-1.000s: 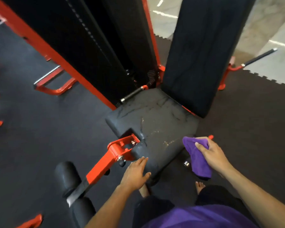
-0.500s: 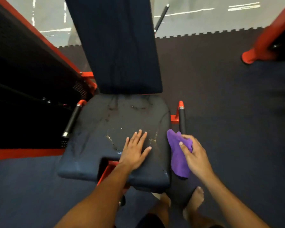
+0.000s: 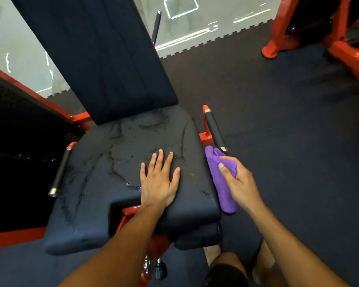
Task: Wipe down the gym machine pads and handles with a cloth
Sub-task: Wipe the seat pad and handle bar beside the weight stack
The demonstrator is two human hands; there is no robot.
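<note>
The black seat pad [image 3: 104, 172] of the gym machine fills the middle of the view, its surface cracked and worn. The tall black back pad [image 3: 104, 59] rises behind it. My left hand [image 3: 159, 183] lies flat on the seat with fingers spread. My right hand [image 3: 239, 181] grips a purple cloth [image 3: 221, 183] at the seat's right edge, right below the near end of the right handle [image 3: 214, 129]. The left handle [image 3: 60, 168] runs along the seat's other side.
A red frame with a black panel [image 3: 19, 112] stands to the left. Another red machine frame [image 3: 344, 50] is at the far right. Dark rubber flooring [image 3: 288, 131] spreads to the right. A red adjuster with a black knob [image 3: 160, 270] sits under the seat, near my bare feet.
My view has swung round to face the seat squarely. My left hand went from the seat's front corner to flat on the pad. The cloth now reaches the right handle's near end.
</note>
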